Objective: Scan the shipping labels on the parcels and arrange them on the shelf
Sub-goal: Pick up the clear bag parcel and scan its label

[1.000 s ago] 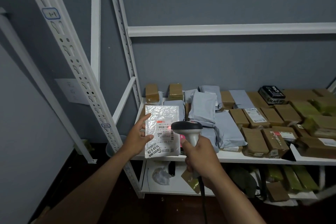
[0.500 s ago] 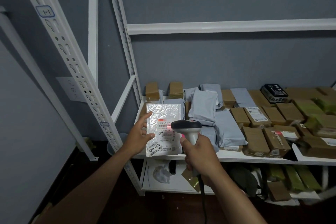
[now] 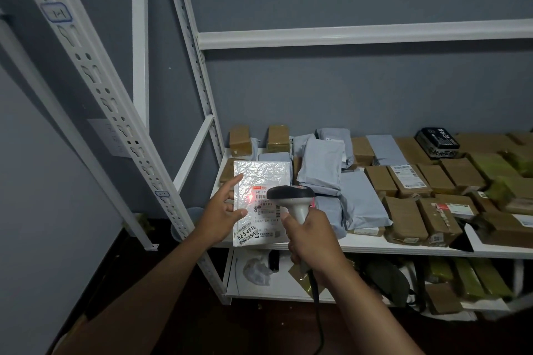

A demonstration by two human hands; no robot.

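Grey wall behind, white metal shelf [image 3: 375,248] in front of it. Left hand [image 3: 220,215] holds a silvery bubble mailer [image 3: 259,179] up by its left edge, thumb on the front, fingers mostly straight along the edge, just above the shelf's front left corner. Right hand [image 3: 310,236] is wrapped tight round the scanner [image 3: 291,196] handle, red light landing on the label [image 3: 266,210]. Shelf's packed with brown boxes [image 3: 403,216] and grey poly bags [image 3: 323,164]; more parcels on the lower level, too dark to make out. Scanner head covers part of the label.
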